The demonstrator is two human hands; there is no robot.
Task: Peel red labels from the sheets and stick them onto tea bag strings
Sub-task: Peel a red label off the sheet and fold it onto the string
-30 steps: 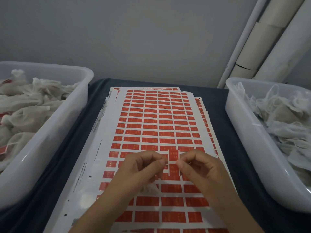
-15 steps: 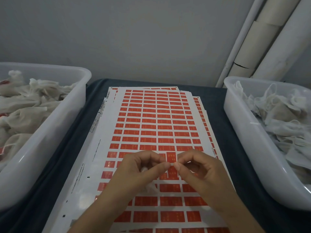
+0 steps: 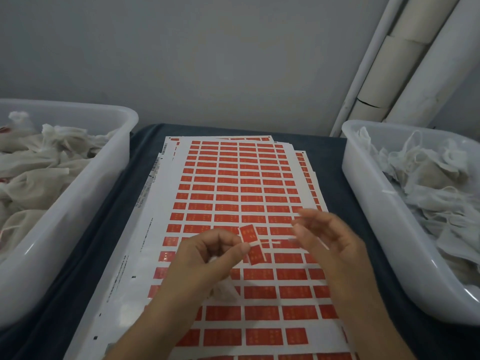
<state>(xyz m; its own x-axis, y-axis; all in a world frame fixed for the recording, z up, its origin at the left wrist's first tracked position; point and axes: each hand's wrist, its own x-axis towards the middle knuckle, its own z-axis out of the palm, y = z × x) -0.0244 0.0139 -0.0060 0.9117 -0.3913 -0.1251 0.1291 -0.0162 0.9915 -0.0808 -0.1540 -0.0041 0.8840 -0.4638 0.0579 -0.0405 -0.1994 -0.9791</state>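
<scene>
A red label (image 3: 251, 244) hangs in the air above the stack of label sheets (image 3: 233, 193), just beside the left thumb tip; it is a narrow strip bent across the white tea bag string (image 3: 267, 242), 1 half tilting up and 1 half hanging down, with faint pale print on the red; the string runs out sideways toward the right hand and ends short of it. The left hand (image 3: 207, 258) has fingers curled, thumb and forefinger pinching the string at the label; a bit of white gauze shows under its palm. The right hand (image 3: 330, 237) is blurred, fingers spread and relaxed, apart from the label, gripping nothing that can be seen. The sheets are glossy white backing paper carrying a grid of small red rectangles, several sheets fanned slightly, lying on a dark blue cloth (image 3: 114, 229). 2 translucent white plastic tubs flank them: the left tub (image 3: 78, 209) holds plump cream mesh tea bags, a few with red showing; the right tub (image 3: 376, 209) holds crumpled pale gauze bags and loose strings.
</scene>
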